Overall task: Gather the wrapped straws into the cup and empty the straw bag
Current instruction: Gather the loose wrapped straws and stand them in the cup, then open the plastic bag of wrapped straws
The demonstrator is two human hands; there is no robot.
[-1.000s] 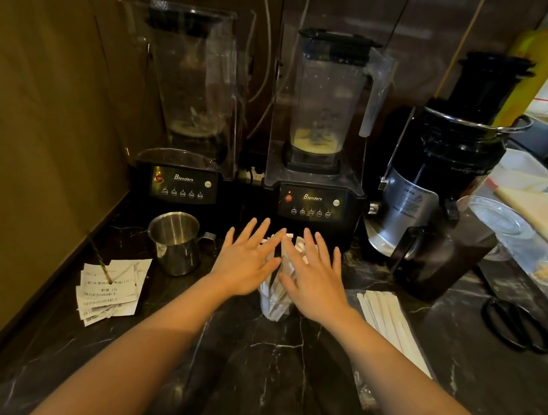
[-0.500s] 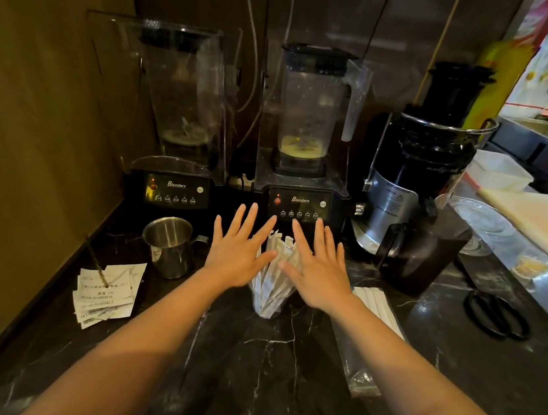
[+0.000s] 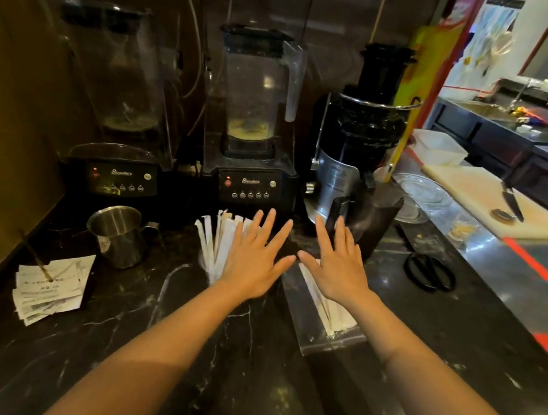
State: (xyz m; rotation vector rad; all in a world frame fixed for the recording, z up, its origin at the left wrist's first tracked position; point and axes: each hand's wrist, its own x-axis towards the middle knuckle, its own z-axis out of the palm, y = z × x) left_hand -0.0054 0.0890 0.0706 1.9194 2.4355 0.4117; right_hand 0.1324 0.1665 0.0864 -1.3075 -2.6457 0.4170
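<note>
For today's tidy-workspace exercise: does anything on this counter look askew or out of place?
The straws in the cup fan out unevenly instead of standing in a neat bundle. More straws lie in the bag on the counter. A knife lies loose on the cutting board.

Counted on the dark counter: appliances, tools, hands and straws.

Two blenders are seen at the far side, one at far left (image 3: 115, 139) and one right of it (image 3: 253, 136), with one juicer (image 3: 360, 142) further right. One steel jug (image 3: 120, 236), one pile of paper slips (image 3: 48, 290), one pair of scissors (image 3: 430, 271), one cutting board (image 3: 494, 203) and one knife (image 3: 509, 201) are counted. Two hands are shown, left (image 3: 252, 260) and right (image 3: 337, 267). One bundle of wrapped straws (image 3: 216, 241) and one straw bag (image 3: 325, 313) are present; the straws themselves cannot be counted.
</note>
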